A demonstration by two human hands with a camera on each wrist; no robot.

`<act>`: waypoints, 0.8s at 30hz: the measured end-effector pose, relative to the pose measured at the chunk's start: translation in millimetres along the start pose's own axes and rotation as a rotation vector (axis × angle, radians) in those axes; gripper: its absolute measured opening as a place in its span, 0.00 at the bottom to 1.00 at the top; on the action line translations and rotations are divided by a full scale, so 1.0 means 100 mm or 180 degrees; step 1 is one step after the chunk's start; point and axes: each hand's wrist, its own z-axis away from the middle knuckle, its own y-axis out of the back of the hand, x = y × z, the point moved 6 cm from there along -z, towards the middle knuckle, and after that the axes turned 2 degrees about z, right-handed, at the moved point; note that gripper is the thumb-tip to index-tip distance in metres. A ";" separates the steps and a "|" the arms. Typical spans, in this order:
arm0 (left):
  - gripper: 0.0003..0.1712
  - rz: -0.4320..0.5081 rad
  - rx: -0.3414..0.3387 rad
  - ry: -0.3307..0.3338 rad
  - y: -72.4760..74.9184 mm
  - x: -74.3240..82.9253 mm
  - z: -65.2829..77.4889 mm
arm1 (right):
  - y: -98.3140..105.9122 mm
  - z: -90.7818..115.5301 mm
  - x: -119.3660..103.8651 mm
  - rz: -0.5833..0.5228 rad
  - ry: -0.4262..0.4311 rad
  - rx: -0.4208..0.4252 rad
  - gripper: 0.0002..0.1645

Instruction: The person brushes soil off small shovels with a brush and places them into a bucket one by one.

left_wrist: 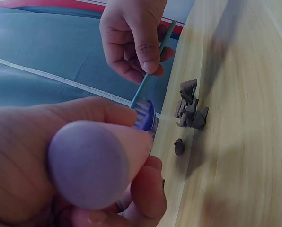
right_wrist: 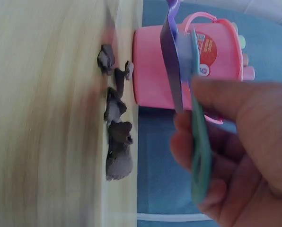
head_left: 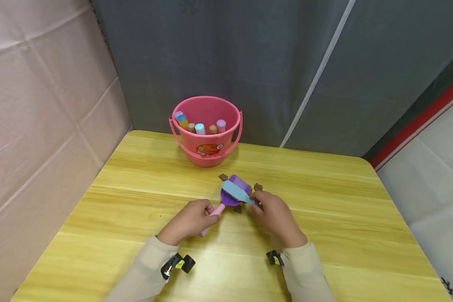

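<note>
My left hand (head_left: 190, 218) grips the pink handle (head_left: 218, 211) of a small purple dustpan (head_left: 241, 183). In the left wrist view the round end of that handle (left_wrist: 89, 165) fills the foreground. A light blue brush (head_left: 235, 191) lies across the dustpan, bristles turned down toward it. My right hand (head_left: 277, 216) pinches the brush's handle (right_wrist: 200, 161) between thumb and fingers. Both tools are raised over the table, as the wrist views show. Brown crumbly lumps (right_wrist: 116, 109) lie on the wood below and around the dustpan.
Behind the tools stands a pink bucket (head_left: 207, 161) with its handle hanging at the front and several capped tubes or sticks (head_left: 199, 128) inside. A dark grey curtain (head_left: 249, 63) hangs along the back edge of the wooden table (head_left: 347, 209). Pale walls (head_left: 41, 117) flank it.
</note>
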 end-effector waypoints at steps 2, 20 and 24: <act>0.11 0.0000 -0.0006 0.0008 0.00 0.00 0.00 | 0.04 0.00 0.07 0.0037 -0.0195 0.0165 0.10; 0.11 -0.0045 0.0028 -0.0030 -0.01 0.00 0.00 | -0.03 -0.02 -0.01 0.0013 -0.0075 -0.0096 0.10; 0.11 -0.0073 0.0008 -0.0053 -0.01 0.00 0.01 | 0.03 -0.03 0.14 0.0113 -0.0476 0.0171 0.11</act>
